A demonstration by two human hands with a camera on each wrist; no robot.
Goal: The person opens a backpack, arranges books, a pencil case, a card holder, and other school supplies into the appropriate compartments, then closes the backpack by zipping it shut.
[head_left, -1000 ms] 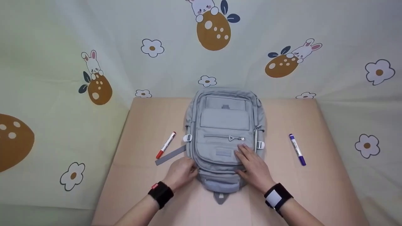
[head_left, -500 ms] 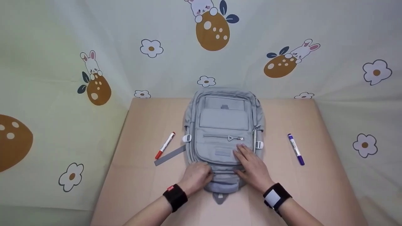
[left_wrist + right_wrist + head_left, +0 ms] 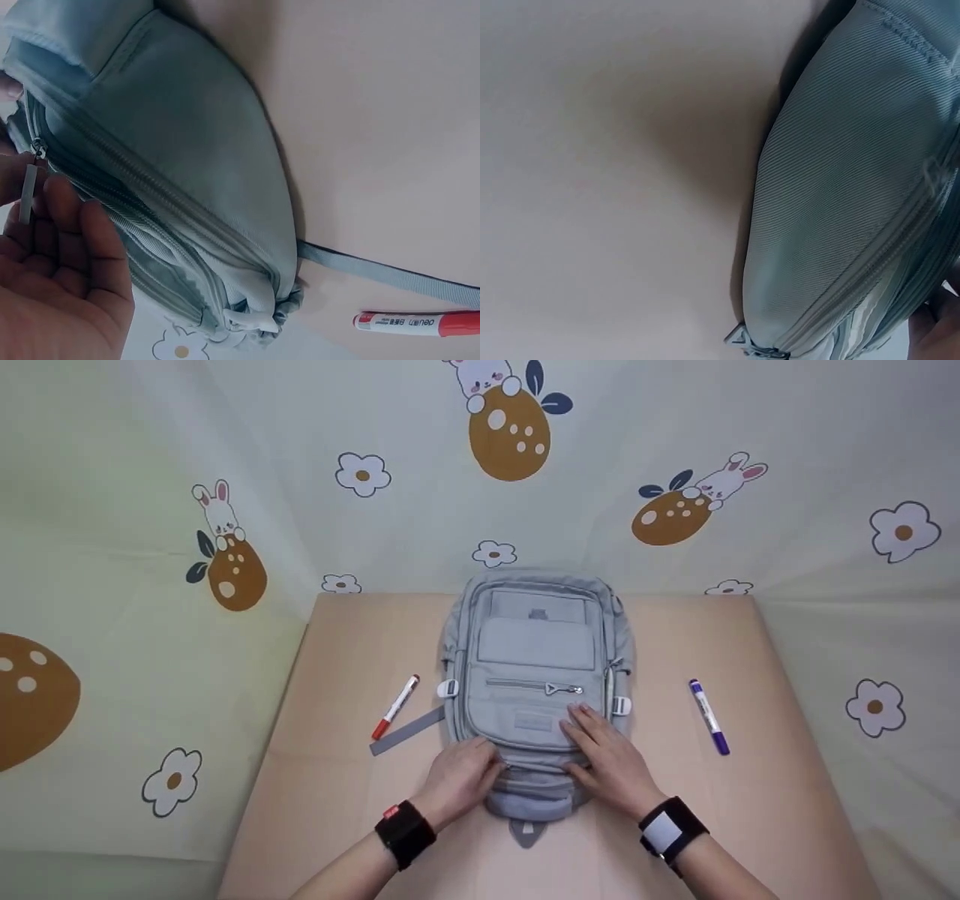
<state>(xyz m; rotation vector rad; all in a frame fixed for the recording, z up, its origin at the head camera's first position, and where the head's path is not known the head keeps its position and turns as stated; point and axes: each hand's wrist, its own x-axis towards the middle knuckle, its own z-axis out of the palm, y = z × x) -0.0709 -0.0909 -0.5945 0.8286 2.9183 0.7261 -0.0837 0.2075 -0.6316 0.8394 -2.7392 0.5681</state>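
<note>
A grey-blue backpack [image 3: 536, 645] lies front side up on the table, its top carry handle [image 3: 532, 804] toward the person. At the near left corner, my left hand [image 3: 459, 774] pinches a zipper pull [image 3: 28, 193] between thumb and fingers, as the left wrist view shows. The metal slider [image 3: 37, 147] sits on the zipper track that runs along the bag's edge. My right hand [image 3: 611, 761] rests on the lower right of the front panel, fingers extended and thumb at the seam. Only a bit of that hand appears in the right wrist view.
A red marker [image 3: 396, 706] and a loose grey strap [image 3: 407, 730] lie left of the backpack. To its right is a purple marker [image 3: 709, 716]. Behind the table [image 3: 750, 810] hangs a cloth [image 3: 600, 442] printed with rabbits and flowers.
My left hand has moved right along the bag's near edge, then slightly back left over the last half second. My right hand stays almost in place on the panel.
</note>
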